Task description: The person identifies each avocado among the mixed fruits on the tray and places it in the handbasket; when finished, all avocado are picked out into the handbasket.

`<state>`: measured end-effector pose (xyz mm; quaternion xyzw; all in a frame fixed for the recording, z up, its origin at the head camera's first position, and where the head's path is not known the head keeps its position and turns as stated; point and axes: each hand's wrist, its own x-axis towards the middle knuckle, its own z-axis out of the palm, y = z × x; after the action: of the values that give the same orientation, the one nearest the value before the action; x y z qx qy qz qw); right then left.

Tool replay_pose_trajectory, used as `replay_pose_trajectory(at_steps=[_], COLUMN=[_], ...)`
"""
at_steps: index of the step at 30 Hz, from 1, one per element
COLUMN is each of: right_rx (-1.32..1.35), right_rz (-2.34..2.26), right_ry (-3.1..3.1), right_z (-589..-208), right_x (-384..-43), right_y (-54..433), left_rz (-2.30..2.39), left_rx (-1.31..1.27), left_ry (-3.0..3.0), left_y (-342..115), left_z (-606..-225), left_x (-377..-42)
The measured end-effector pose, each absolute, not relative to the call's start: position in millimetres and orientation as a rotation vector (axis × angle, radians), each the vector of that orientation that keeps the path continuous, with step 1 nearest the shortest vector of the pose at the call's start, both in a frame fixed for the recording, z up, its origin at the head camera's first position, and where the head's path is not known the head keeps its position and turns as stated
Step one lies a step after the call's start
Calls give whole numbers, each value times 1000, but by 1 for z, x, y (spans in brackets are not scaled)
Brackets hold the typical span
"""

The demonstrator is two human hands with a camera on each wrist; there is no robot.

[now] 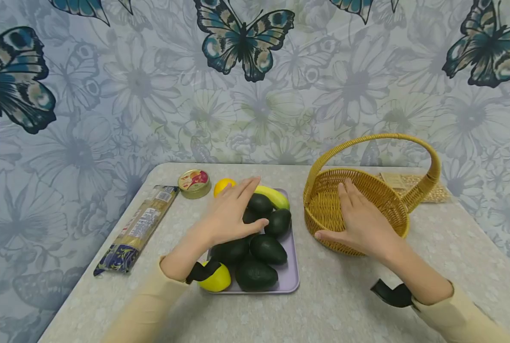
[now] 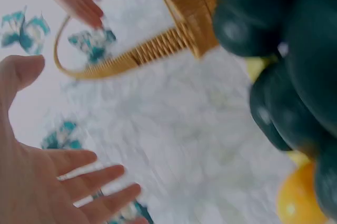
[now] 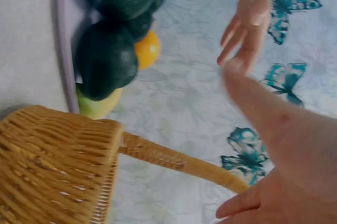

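My left hand point(image 1: 231, 212) hovers over a lilac tray point(image 1: 292, 271), fingers straight, thumb out to the side, gripping nothing. Several dark green avocados point(image 1: 257, 274) crowd the tray, along with a banana point(image 1: 274, 195) at its far right and a round yellow fruit point(image 1: 217, 279) at the near left corner. Part of an orange point(image 1: 223, 185) shows beyond the left fingers. Over the wicker basket point(image 1: 325, 205) my right hand point(image 1: 364, 221) is held with straight fingers and holds nothing. In the left wrist view the left palm point(image 2: 37, 187) faces the fruit with fingers spread.
Left of the tray lies a long clear packet point(image 1: 141, 221) with a blue patterned end, and a round tin point(image 1: 194, 184) stands at the back. A flat packet point(image 1: 435, 190) lies behind the basket, whose tall handle point(image 1: 379, 136) arches upward. A butterfly-patterned wall point(image 1: 152, 105) borders the table's far edge.
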<state>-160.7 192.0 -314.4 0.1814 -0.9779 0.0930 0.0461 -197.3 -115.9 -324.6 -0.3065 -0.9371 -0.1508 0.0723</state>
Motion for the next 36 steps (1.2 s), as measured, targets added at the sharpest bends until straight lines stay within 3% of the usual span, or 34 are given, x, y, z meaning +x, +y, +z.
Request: replay_pose_trajectory(at_steps=[6, 14, 24, 36], right_rx=[675, 958, 985, 948], right_rz=[559, 1121, 1721, 1914], right_ry=[-2833, -2572, -2532, -2553], right_z=[-313, -340, -379, -413], right_x=[-154, -157, -165, -172], right_y=[188, 169, 144, 124], left_rz=[-676, -1052, -1469, -1786], left_rx=[-898, -739, -725, -812], left_ry=[-2777, -2805, -2687, -2622], left_y=[-151, -194, -228, -241], left_z=[-330, -355, -408, -449], left_x=[-208, -223, -241, -245])
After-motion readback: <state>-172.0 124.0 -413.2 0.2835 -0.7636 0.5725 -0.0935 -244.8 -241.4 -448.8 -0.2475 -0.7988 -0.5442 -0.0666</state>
